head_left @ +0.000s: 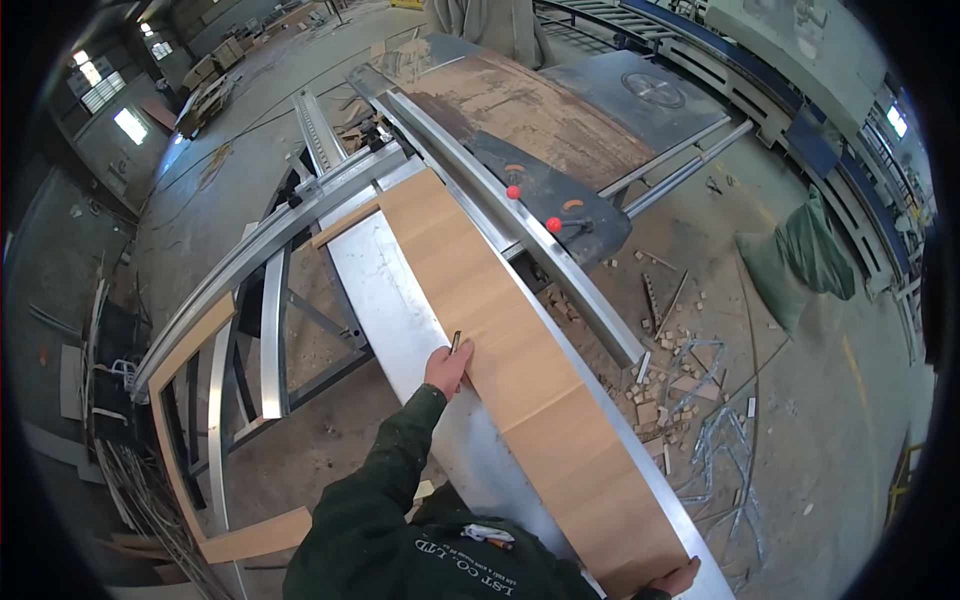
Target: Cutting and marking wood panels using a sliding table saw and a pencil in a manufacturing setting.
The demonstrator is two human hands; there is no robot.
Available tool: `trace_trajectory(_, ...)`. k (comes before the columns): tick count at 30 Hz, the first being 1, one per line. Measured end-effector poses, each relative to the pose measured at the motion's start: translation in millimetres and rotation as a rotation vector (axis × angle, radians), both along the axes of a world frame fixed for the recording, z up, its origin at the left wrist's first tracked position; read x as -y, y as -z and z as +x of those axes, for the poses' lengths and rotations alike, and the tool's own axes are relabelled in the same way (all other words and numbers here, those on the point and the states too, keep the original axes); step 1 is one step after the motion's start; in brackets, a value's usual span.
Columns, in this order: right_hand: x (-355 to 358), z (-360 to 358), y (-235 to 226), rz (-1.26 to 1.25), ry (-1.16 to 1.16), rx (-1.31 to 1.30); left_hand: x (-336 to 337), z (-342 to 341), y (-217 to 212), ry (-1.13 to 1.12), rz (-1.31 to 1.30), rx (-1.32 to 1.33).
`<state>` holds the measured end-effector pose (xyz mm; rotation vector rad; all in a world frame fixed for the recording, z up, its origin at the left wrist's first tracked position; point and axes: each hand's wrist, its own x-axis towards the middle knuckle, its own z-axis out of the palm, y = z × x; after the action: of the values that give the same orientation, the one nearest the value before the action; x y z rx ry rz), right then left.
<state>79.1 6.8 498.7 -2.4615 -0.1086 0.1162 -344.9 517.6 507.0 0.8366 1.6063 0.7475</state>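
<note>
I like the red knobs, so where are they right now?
In the head view, the two red knobs sit right of centre on the dark saw table, just beyond the metal rail beside the long wooden board.

A bulging green sack [800, 262] lies on the concrete floor to the right of the saw table, slumped and creased, with a flatter green part spread toward its left side. At the far upper left, tan cardboard boxes [222, 57] sit stacked on the floor. No labels, signs or screens can be made out.
</note>
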Motion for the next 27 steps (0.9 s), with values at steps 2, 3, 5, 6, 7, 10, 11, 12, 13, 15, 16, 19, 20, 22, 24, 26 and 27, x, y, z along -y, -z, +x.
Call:
trace_trajectory(2, -15, 7, 0, -0.015, -0.033, -0.085, -9, -7, 11, -0.015, 0.002, -0.082)
trace_trajectory(3, -1, 32, 31, 0.438, 0.138, -0.407, -19, 4, 17, 0.003, -0.006, -0.061)
trace_trajectory(5, -6, 53, 64, 0.884, 0.277, -0.814, -33, 1, 16, 0.052, -0.03, -0.239)
trace_trajectory(6, -12, 57, 70, 0.882, 0.275, -0.812, -40, 2, 18, 0.049, -0.031, -0.237)
trace_trajectory(7, -24, 58, 71, 0.909, 0.328, -0.876, -45, 2, 22, 0.058, 0.003, -0.339)
trace_trajectory(10, -52, 41, 68, 0.824, 0.331, -0.8, -62, 0, 18, 0.098, -0.028, -0.457)
trace_trajectory(11, -64, 30, 65, 0.714, 0.267, -0.671, -69, -11, 21, 0.161, 0.062, -0.612)
trace_trajectory(12, -77, 20, 60, 0.603, 0.205, -0.537, -75, -16, 25, 0.228, 0.152, -0.762)
trace_trajectory(13, -95, 11, 41, 0.487, 0.18, -0.423, -79, -15, 17, 0.3, 0.119, -0.845)
trace_trajectory(15, -114, 13, 20, 0.412, 0.118, -0.382, -89, -6, 4, 0.335, 0.113, -0.877)
trace_trajectory(16, -115, 14, 18, 0.34, 0.051, -0.342, -91, -3, 1, 0.366, 0.109, -0.909)
trace_trajectory(19, -126, 19, 14, 0.265, -0.034, -0.319, -94, -13, 17, 0.262, 0.114, -0.816)
trace_trajectory(20, -132, 18, 10, 0.253, -0.053, -0.318, -92, -17, 18, 0.263, 0.11, -0.823)
trace_trajectory(22, -126, 14, 15, 0.316, 0.004, -0.318, -87, -10, 4, 0.195, -0.003, -0.634)
trace_trajectory(24, -118, 15, 22, 0.384, 0.056, -0.329, -85, -6, 3, 0.191, 0.0, -0.632)
trace_trajectory(26, -106, 22, 27, 0.237, 0.003, -0.261, -82, 1, 1, 0.189, 0.005, -0.635)
trace_trajectory(27, -115, 24, 16, 0.219, 0.003, -0.268, -79, 1, 2, 0.165, -0.001, -0.646)
